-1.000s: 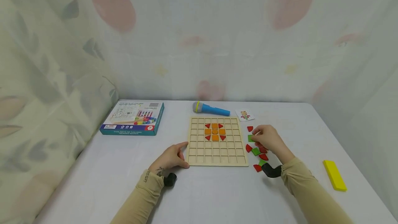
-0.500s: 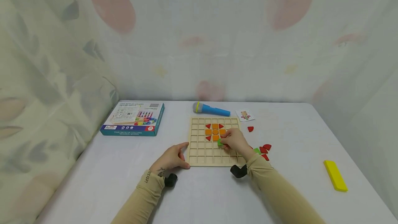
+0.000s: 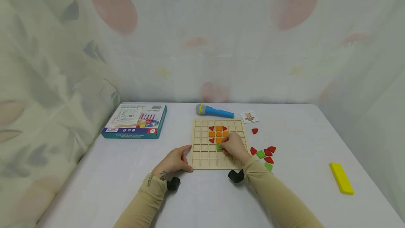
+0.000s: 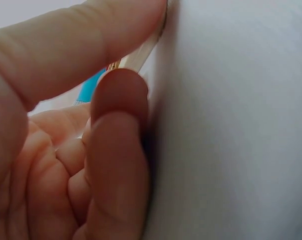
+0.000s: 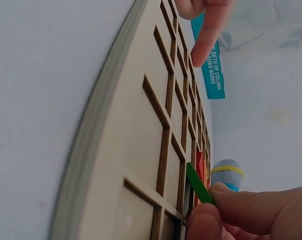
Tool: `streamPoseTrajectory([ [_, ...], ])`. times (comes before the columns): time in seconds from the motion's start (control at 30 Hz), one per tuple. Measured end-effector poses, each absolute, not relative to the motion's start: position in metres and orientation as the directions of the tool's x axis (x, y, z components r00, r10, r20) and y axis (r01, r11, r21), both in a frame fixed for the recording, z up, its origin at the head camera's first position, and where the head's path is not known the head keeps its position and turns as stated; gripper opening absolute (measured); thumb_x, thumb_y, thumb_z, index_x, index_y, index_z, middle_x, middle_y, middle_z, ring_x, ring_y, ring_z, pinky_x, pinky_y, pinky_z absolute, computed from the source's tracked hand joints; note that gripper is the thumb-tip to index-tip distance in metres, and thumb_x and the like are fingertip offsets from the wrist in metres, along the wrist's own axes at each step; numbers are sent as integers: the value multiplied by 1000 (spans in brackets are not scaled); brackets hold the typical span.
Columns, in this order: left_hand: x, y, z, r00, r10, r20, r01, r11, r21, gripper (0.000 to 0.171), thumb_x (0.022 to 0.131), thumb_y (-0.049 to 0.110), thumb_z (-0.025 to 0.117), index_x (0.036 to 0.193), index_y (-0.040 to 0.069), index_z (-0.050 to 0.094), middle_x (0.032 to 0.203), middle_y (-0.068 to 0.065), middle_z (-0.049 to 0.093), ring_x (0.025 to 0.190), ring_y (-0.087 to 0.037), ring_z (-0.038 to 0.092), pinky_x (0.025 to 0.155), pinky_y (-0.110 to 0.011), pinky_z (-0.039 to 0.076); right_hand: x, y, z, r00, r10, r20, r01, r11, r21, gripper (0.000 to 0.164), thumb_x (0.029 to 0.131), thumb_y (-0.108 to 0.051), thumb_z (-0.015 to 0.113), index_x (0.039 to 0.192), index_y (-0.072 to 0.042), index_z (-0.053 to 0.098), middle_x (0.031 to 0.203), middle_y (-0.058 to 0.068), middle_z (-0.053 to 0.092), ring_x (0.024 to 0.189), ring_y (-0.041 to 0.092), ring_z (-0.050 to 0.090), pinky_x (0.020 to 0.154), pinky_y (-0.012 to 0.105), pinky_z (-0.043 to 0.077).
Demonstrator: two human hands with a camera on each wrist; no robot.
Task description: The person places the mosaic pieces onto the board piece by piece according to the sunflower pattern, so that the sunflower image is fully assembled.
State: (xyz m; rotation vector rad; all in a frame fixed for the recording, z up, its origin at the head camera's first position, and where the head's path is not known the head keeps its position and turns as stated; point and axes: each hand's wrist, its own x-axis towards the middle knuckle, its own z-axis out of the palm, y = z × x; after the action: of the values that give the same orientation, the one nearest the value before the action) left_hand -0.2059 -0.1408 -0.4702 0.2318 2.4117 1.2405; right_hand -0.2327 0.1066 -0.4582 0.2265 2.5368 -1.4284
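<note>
The wooden grid board (image 3: 204,163) lies flat on the white table. My right hand (image 3: 235,146) is over it, pinching a green square tile (image 5: 198,183) between thumb and finger. That tile is tilted, one edge down at a cell just below the orange square tiles (image 3: 218,128). Red triangle tiles (image 3: 211,140) sit at the corners of the orange cross; the lower right one is hidden by my hand. My left hand (image 3: 172,161) touches the board's left side, index finger (image 4: 76,37) on the edge and thumb by the near corner.
Right of the board lie several red fan-shaped tiles (image 3: 268,159) and green squares (image 3: 261,154). Behind it are a blue toy microphone (image 3: 219,111) and a small pattern card (image 3: 249,116). A boxed toy set (image 3: 134,120) lies at the left, a yellow block (image 3: 341,178) far right.
My right hand has picked up a green square tile from the right and carried it left onto the board, below the orange tiles. My left hand has stayed put.
</note>
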Motion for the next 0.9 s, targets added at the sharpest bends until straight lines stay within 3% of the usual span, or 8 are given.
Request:
streamPoseTrajectory([
  [0.27,-205,-141,-469,-901,326,-286,-42,589,807,90,61,10,85,139,9,41,66,-4,52,56,-14,46,50,-26,35,-233,102,-459,-991,32,-133,116,710,-694,12,78,-13,72,71,-6,66,67,4,58,58,14,53,50,23,41],
  [0.4,-205,-141,-469,-901,328,-283,-41,585,810,90,61,10,85,139,9,41,66,-4,52,56,-14,45,50,-26,35,-232,101,-458,-992,29,-123,104,740,-664,15,77,-14,73,67,-7,65,68,3,58,65,16,50,54,24,39],
  [0.6,-205,-141,-469,-901,331,-279,-36,585,810,90,61,9,85,139,8,41,66,-4,53,56,-14,46,50,-26,35,-228,112,-438,-994,27,-110,92,759,-644,12,79,-18,71,78,-7,67,76,4,62,66,18,53,56,26,42],
  [0.9,-204,-140,-468,-902,324,-287,-44,591,805,89,61,10,84,139,8,41,67,-5,53,56,-15,46,50,-27,35,-212,172,-396,-999,15,-42,37,798,-601,27,82,-23,67,99,-2,67,95,12,64,79,22,56,66,34,45],
])
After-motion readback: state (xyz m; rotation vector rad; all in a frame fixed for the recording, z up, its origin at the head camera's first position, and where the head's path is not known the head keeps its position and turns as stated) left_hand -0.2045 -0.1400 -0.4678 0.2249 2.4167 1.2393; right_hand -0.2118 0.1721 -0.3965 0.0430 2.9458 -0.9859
